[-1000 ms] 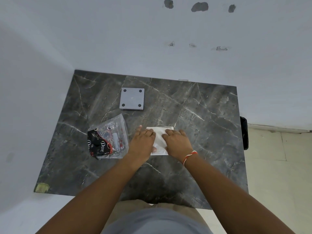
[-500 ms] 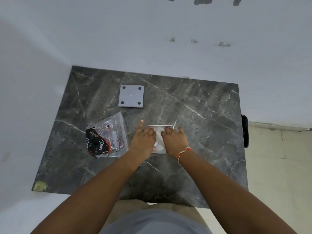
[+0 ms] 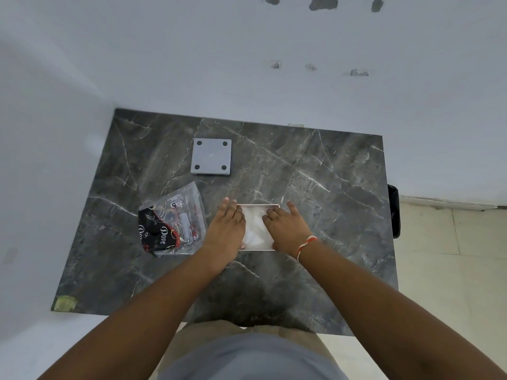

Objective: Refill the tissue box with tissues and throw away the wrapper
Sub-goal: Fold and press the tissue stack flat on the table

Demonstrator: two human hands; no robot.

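Both hands are laid flat, palms down and fingers spread, so that no pinching grip is formed: the left hand (image 3: 226, 229) covers the left part of the white tissues (image 3: 256, 229), and the right hand (image 3: 286, 229) covers the right part, with only a strip of tissue visible between them. The tissues are seated inside the pale rim of the tissue box (image 3: 258, 205), which lies directly under the hands near the middle of the dark marble table (image 3: 315, 171). The box appears roughly square, so no clear long axis can be told; its far edge is seen just beyond the fingertips and its near edge just under the heels of the hands. The stack is judged to be in the course of being pressed down into the box. The grey square plate (image 3: 211, 157), probably the box's lid or base seen with its four dark pads upward, lies farther from the body and to the left, apart from the box. The clear wrapper (image 3: 172, 223), printed in black and red, lies just beside the left hand, to its left. Both are therefore judged to be nearer the left hand, and the wrapper is not yet thrown away.
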